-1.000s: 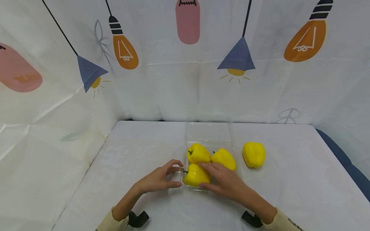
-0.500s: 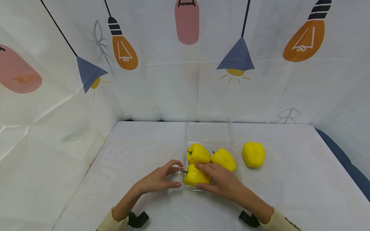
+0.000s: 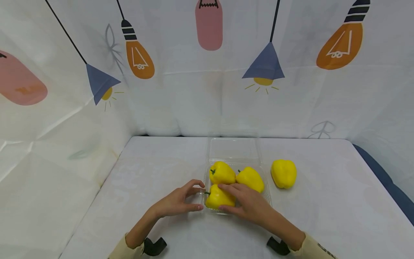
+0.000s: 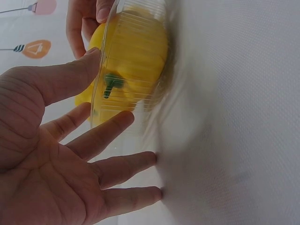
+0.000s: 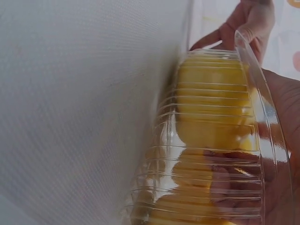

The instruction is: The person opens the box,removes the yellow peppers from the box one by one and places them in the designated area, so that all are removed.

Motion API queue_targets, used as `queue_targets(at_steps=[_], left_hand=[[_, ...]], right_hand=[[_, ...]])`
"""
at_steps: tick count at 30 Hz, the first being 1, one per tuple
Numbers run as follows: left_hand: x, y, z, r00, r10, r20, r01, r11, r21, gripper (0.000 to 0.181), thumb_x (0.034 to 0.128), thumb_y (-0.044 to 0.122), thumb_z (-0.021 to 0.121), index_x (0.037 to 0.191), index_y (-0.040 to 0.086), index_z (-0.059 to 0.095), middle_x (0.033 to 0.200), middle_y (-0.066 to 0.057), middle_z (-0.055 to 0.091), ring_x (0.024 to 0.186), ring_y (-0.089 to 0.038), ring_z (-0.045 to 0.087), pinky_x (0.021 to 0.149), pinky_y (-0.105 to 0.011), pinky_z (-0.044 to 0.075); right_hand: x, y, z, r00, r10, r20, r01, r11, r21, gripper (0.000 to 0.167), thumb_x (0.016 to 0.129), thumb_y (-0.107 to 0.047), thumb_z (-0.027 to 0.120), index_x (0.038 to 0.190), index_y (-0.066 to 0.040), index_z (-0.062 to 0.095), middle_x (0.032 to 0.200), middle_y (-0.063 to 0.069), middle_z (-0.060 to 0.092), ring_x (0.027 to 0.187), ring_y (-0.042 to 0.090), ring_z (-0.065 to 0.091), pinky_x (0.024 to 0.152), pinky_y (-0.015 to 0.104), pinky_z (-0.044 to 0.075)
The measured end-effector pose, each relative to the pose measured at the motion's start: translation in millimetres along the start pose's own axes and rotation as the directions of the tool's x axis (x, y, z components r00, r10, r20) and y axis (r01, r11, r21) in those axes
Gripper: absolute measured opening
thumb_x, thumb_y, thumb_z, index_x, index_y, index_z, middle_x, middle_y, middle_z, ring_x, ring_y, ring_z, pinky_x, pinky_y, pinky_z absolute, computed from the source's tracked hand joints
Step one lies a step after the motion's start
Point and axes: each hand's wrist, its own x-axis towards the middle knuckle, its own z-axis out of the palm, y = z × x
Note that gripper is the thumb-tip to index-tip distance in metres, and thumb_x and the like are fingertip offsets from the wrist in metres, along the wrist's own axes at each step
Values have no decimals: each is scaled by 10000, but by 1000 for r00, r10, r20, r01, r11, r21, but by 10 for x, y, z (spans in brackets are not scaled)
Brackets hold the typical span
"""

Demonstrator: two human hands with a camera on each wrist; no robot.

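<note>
A clear plastic clamshell container (image 3: 267,194) lies with its lid (image 3: 234,148) folded back. Inside it are the near-left yellow bell pepper (image 3: 220,198), a back-left pepper (image 3: 223,173) and a right-hand pepper (image 3: 250,178). My right hand (image 3: 253,205) reaches in over the near side and holds the near-left pepper, its thumb at the front and its fingers over the top. My left hand (image 3: 176,201) is at the container's left wall, fingers spread and mostly straight; in the left wrist view its thumb meets the rim (image 4: 97,89). The near-left pepper's green stem (image 4: 112,83) points toward that hand.
Another yellow bell pepper (image 3: 284,174) sits on the white table (image 3: 323,201) to the right of the container. A white cloth (image 3: 194,100) printed with lamps and bulbs hangs behind the table and along its left side.
My right hand has shifted very slightly left, with the near-left pepper moving barely along with it. Over the last half second hardly anything differs. The left hand stays in place.
</note>
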Motion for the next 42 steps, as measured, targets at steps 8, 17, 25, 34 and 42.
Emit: queue_targets(at_steps=[8,17,25,34,42], left_hand=[[1,12,-5,1000,10,6,-10,1000,-5,574,917,321,720,1375,241,384,1410,-3,550,1352,-255,442,1057,-627,318],[5,20,-6,1000,8,3,-8,1000,6,574,912,317,727,1370,251,389,1397,36,559,1359,-240,433,1067,-615,312],[12,17,-11,1000,9,7,-9,1000,1,579,914,310,725,1376,248,383,1406,17,554,1353,-246,442,1065,-611,319],[15,22,-11,1000,9,10,-9,1000,-7,570,919,296,721,1374,246,381,1412,6,549,1355,-252,439,1062,-616,319],[11,22,-13,1000,7,6,-7,1000,-2,563,917,294,724,1367,259,386,1403,22,555,1356,-246,437,1065,-616,314]], right_hand=[[-10,16,27,1000,1,-11,-1,1000,3,609,842,-551,712,1343,-221,605,1179,-60,641,950,68,581,835,309,528],[-22,41,70,997,-58,-58,56,998,-33,598,845,-517,725,1342,-205,609,1160,-34,645,918,89,586,803,302,537],[-33,66,114,987,-123,-106,116,991,-69,582,858,-490,721,1336,-175,614,1130,-15,647,882,106,584,774,300,539],[-34,63,128,986,-119,-113,112,991,-69,591,851,-488,725,1342,-179,609,1158,-25,636,910,98,578,818,298,534],[-34,57,135,990,-93,-107,86,994,-65,602,851,-510,712,1347,-187,604,1198,-22,632,963,114,593,851,320,531]])
